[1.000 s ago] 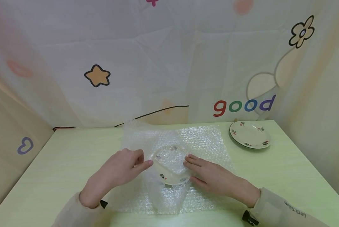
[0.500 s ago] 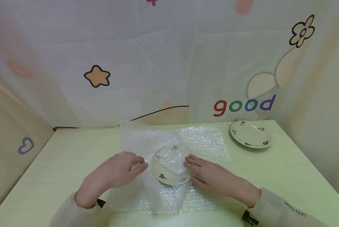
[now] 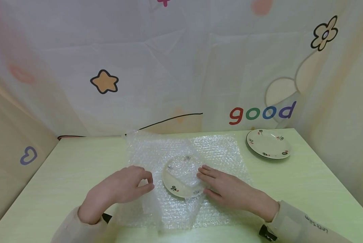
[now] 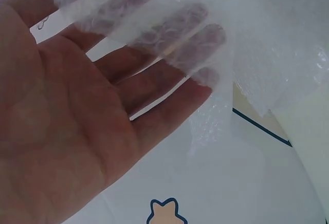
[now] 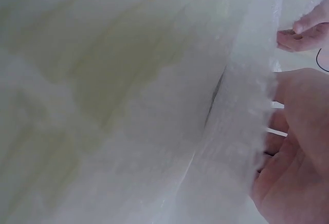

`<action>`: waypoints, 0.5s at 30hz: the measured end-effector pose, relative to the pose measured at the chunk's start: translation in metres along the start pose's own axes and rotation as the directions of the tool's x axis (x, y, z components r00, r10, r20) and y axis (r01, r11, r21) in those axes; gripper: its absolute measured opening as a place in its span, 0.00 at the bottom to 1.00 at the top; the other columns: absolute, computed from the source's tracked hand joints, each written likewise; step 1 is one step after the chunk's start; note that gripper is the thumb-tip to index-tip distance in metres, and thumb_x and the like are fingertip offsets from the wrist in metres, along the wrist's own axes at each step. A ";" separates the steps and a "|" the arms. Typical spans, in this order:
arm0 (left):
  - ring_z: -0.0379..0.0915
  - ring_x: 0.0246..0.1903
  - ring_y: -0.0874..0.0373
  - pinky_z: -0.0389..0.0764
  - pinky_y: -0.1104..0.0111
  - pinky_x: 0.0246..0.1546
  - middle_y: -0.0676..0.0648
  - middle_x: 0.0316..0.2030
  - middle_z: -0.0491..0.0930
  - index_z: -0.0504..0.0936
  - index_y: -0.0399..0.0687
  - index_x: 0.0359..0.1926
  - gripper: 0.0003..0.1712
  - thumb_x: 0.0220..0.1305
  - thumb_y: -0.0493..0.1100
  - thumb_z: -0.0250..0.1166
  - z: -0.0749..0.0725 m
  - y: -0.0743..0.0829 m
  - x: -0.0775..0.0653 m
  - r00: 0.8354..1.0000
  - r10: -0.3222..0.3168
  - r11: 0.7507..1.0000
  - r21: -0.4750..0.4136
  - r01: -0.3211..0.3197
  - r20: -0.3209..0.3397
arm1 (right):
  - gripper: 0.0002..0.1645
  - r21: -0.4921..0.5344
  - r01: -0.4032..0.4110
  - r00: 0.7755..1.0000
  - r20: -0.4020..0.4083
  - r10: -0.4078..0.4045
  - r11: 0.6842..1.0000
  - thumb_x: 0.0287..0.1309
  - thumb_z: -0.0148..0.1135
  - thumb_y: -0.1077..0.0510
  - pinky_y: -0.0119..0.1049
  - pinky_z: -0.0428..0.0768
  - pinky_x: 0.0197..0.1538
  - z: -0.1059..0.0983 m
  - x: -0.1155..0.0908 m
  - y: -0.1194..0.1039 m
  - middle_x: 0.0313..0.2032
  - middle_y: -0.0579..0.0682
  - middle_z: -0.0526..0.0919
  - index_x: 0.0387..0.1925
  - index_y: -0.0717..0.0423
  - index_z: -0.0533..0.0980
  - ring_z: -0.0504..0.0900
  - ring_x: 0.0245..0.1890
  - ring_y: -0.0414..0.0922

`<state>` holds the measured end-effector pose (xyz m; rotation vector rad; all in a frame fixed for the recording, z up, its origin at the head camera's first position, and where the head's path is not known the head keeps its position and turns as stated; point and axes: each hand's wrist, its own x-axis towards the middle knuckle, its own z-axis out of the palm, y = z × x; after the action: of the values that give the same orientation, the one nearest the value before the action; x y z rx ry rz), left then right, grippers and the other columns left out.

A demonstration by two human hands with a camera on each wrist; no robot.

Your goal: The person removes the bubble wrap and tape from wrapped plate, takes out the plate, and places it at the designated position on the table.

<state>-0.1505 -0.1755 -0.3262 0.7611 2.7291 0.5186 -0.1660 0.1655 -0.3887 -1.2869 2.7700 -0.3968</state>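
A round cream plate [image 3: 170, 180] with small printed motifs lies on a sheet of bubble wrap [image 3: 218, 148]. Part of the sheet is folded over the plate, leaving its lower left side bare. My left hand [image 3: 120, 185] hovers left of the plate, thumb and index finger apart. In the left wrist view the fingers [image 4: 159, 88] are nearly straight, their ends seen through the bubble wrap. My right hand [image 3: 227, 185] rests with straight fingers on the folded wrap at the plate's right rim. The right wrist view shows the wrap's edge overlapping that hand's fingers.
More plates [image 3: 268, 144] of the same pattern are stacked at the table's back right corner. The pale green table [image 3: 63, 182] reaches back to a printed curtain [image 3: 157, 77], with further curtain at both sides.
My left hand has drawn back left and slightly down from the plate. The loose wrap beside it has shifted left, baring the plate's left rim. The right hand stays put.
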 end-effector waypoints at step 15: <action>0.75 0.45 0.51 0.78 0.52 0.51 0.47 0.48 0.78 0.83 0.44 0.52 0.16 0.63 0.36 0.71 0.001 -0.004 -0.002 0.989 -0.046 0.998 0.040 0.041 0.140 | 0.32 -0.003 -0.003 1.000 0.011 0.003 1.000 0.74 0.60 0.54 0.53 0.66 0.71 -0.001 0.001 0.000 0.74 0.60 0.65 0.73 0.64 0.68 0.60 0.76 0.55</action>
<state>-0.1501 -0.1794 -0.3286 0.7171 2.6246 0.3906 -0.1665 0.1648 -0.3873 -1.2819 2.7642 -0.3844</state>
